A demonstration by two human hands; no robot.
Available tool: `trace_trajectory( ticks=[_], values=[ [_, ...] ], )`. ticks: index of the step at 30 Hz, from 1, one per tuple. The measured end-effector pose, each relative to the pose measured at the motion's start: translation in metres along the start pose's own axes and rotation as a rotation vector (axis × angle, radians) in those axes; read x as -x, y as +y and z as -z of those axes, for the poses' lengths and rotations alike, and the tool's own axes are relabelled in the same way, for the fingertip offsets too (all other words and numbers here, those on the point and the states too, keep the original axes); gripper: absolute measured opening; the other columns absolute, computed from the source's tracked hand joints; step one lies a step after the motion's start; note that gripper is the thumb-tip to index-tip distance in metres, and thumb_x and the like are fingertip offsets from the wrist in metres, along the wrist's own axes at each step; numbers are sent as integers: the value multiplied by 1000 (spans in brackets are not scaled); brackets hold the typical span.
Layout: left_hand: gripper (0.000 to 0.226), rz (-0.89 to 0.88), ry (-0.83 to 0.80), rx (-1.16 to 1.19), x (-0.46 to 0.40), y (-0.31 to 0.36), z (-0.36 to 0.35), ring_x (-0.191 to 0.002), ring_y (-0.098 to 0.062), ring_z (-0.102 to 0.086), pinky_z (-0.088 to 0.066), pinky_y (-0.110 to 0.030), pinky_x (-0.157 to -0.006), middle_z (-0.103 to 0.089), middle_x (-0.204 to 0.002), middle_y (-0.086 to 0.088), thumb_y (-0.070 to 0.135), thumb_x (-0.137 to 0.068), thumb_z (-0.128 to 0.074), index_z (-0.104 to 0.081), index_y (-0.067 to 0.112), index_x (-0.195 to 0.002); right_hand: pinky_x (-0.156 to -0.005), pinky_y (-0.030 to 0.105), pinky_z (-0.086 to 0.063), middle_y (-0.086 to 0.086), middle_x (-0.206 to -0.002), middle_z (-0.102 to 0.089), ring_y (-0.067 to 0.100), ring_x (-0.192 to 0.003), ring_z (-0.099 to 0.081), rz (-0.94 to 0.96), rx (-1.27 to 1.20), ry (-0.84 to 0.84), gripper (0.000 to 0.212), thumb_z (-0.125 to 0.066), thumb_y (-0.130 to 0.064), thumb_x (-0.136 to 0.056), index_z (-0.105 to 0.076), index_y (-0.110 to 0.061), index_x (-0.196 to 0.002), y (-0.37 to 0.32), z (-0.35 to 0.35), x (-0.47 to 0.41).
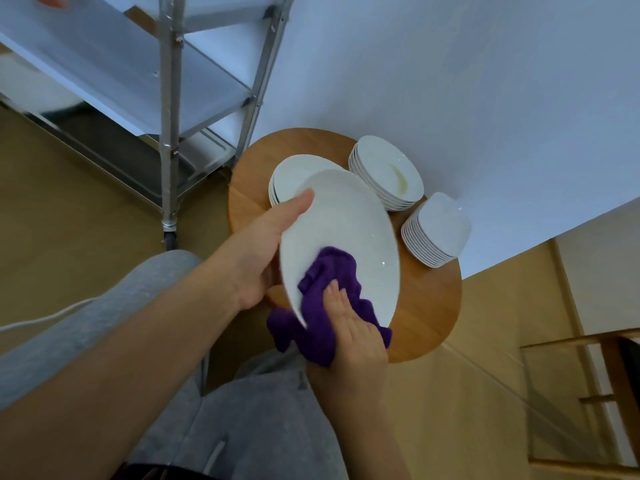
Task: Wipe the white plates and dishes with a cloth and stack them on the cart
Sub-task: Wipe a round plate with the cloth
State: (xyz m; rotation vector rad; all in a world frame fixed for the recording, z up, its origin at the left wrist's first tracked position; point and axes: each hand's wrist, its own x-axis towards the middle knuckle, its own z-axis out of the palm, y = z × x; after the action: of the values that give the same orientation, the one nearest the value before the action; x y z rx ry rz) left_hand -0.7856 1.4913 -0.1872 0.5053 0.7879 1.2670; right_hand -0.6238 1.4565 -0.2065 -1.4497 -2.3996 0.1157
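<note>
Left hand (pixel 256 258) gripping rim of oval white plate (pixel 341 233), thumb over the edge, plate tilted above round wooden worktop (pixel 429 313). Right hand (pixel 349 337) pressing purple cloth (pixel 325 306) flat-fingered against plate's lower face. Behind: oval plate stack (pixel 294 171), second plate stack (pixel 384 171), square dish stack (pixel 438 230). Metal cart (pixel 169 109) at left.

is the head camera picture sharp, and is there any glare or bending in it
Head view: mostly sharp on the oval plate and purple cloth; small glints dot the plate's rim; the wide lens tilts and bends the cart and wall edge; the top-left corner is blurred; the light is soft and bluish.
</note>
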Motion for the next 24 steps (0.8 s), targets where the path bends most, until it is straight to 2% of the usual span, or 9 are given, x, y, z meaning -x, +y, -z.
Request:
trace_trajectory(
  ticks=[2, 4, 7, 8, 10, 13, 15, 19, 24],
  values=[
    [62, 3, 22, -148, -2, 10, -5, -91, -20, -70, -57, -40, -76, -73, -97, -1, 70, -56, -64, -62, 34, -107, -75, 1, -38, -17, -101, -68, 7, -102, -64, -296, -424, -94, 47, -76, -29, -75, -59, -19, -116, 0, 10, -2],
    [66, -31, 111, -341, -10, 17, -9, -87, -9, -66, -53, -32, -70, -66, -101, 9, 83, -54, -57, -59, 41, -104, -64, 9, -49, -19, -86, -71, 3, -83, -67, -432, -938, 94, 44, -77, -24, -61, -60, -27, -102, 6, 22, -7],
    [79, -159, 371, -615, -31, 8, 1, -106, -9, -51, -44, -31, -83, -47, -131, 6, 77, -68, -50, -41, 34, -133, -59, 26, -55, 0, -86, -72, 17, -78, -70, -429, -1387, 199, 41, -70, -9, -60, -64, -23, -98, 19, 35, -13],
    [84, -112, 373, -544, -33, 5, 7, -114, -16, -51, -45, -36, -90, -47, -137, 1, 75, -68, -51, -39, 29, -136, -58, 28, -55, 3, -83, -72, 19, -76, -70, -432, -1496, 196, 35, -67, -6, -61, -67, -21, -93, 23, 36, -14],
    [82, 76, 192, -143, -30, -2, 22, -110, -27, -61, -52, -43, -87, -60, -126, -8, 69, -65, -57, -47, 25, -133, -58, 30, -56, 6, -79, -71, 19, -72, -69, -478, -1683, 180, 27, -67, -6, -61, -68, -16, -86, 33, 35, -16],
    [62, 209, -40, 244, -25, -11, 40, -109, -32, -62, -56, -44, -74, -62, -124, -12, 51, -75, -62, -55, 22, -129, -59, 29, -56, 6, -79, -70, 18, -73, -68, -525, -1750, 158, 32, -77, -13, -56, -66, -13, -87, 43, 31, -14],
    [57, 216, -52, 283, -25, -15, 40, -103, -32, -64, -57, -43, -68, -63, -122, -13, 42, -76, -64, -56, 19, -128, -58, 29, -56, 4, -79, -71, 16, -72, -69, -586, -1692, 207, 18, -68, -14, -67, -69, -18, -85, 50, 28, -12],
    [43, 149, 25, 314, -20, -12, 15, -86, -30, -70, -58, -43, -61, -72, -103, -13, 35, -71, -69, -67, 16, -109, -56, 26, -55, -6, -82, -72, 9, -74, -69, -667, -1572, 342, 29, -55, -24, -73, -57, -23, -103, 58, 26, -9],
    [44, 159, 66, 596, -14, -29, -24, -69, -30, -71, -57, -45, -51, -74, -81, -12, 38, -68, -69, -57, 16, -104, -87, 42, -53, 3, -115, -67, 21, -99, -65, -804, -1750, 434, 68, -67, -36, -68, -46, -22, -132, 19, 3, -10]
  ],
)
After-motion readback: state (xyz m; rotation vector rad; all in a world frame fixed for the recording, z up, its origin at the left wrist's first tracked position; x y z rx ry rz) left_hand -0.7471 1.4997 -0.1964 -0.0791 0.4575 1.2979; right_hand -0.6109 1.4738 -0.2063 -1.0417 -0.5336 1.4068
